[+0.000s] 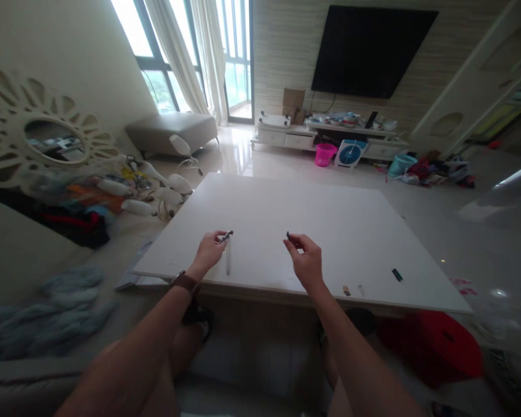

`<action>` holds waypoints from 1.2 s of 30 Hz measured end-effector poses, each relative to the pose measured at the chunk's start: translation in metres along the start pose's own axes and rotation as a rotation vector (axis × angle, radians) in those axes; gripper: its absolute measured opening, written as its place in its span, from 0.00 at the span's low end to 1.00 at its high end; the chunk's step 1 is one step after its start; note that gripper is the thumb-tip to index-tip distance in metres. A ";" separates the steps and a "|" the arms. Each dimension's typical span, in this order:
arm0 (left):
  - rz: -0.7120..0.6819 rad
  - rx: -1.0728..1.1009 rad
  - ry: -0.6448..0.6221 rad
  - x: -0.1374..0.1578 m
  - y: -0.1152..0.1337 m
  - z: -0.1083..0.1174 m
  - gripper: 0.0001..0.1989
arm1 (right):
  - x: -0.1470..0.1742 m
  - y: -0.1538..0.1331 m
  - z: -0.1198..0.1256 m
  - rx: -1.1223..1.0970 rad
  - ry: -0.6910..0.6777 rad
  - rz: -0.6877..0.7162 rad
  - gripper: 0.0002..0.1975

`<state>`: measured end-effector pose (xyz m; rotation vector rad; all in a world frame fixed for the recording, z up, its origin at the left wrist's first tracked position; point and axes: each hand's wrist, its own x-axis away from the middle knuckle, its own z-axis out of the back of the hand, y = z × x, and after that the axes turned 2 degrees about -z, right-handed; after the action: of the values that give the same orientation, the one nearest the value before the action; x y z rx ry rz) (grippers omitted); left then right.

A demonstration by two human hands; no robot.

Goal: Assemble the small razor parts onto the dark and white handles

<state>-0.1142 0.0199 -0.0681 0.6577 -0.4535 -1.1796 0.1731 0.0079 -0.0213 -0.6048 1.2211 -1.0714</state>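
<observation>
My left hand [208,250] hovers over the white table [295,214] near its front edge and pinches a small dark metal piece [226,235] between thumb and fingers. Right beside it, a slim white stick [228,258] lies on the tabletop. My right hand [304,257] is raised over the table to the right, fingers closed on a tiny dark part [288,236] at its fingertips. The two hands are apart, roughly a hand's width between them.
A small dark green piece [397,274] and two tiny bits [346,290] lie near the table's front right. A red stool [434,344] stands below the right corner. White lamp parts [156,194] clutter the floor at the left. A TV [369,49] hangs on the far wall.
</observation>
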 end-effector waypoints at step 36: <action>0.105 -0.425 -0.259 -0.003 -0.033 -0.072 0.09 | -0.006 0.000 0.012 -0.016 -0.192 0.000 0.04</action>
<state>-0.0922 0.0313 -0.1432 0.1135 -0.4296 -1.2174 0.1849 0.0114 -0.0155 -0.7033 1.0628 -0.9802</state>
